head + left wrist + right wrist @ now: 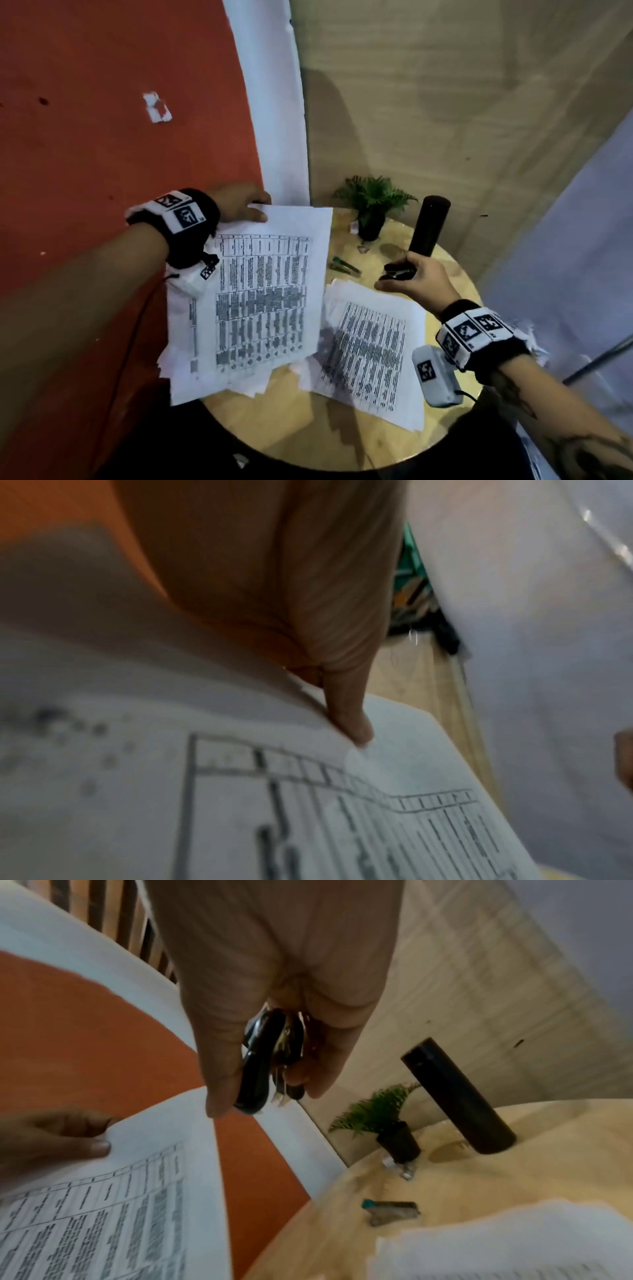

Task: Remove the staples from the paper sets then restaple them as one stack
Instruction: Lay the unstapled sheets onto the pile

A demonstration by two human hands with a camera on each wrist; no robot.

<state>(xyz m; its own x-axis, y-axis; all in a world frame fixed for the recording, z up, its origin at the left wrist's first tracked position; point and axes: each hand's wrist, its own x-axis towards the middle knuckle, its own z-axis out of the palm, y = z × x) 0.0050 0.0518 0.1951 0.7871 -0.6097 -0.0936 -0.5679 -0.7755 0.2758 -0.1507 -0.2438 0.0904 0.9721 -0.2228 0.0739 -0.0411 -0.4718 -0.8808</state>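
Round wooden bench (pixel 301 421) fills my view. My left grip (pixel 239 205) pinches a paper set (pixel 260 294) at ten o'clock; my right grip (pixel 418 277) clasps a black staple remover (pixel 399 269) at two o'clock.

Upper right of the head view: small potted fern (pixel 373 205) beside tall black cylinder (pixel 428 226), on round wooden table (pixel 308 411).

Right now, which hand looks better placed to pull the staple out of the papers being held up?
The right hand, probably: it already grips the black staple remover, hovering free beside the lifted paper set. The left hand is busy pinching that set's top corner.
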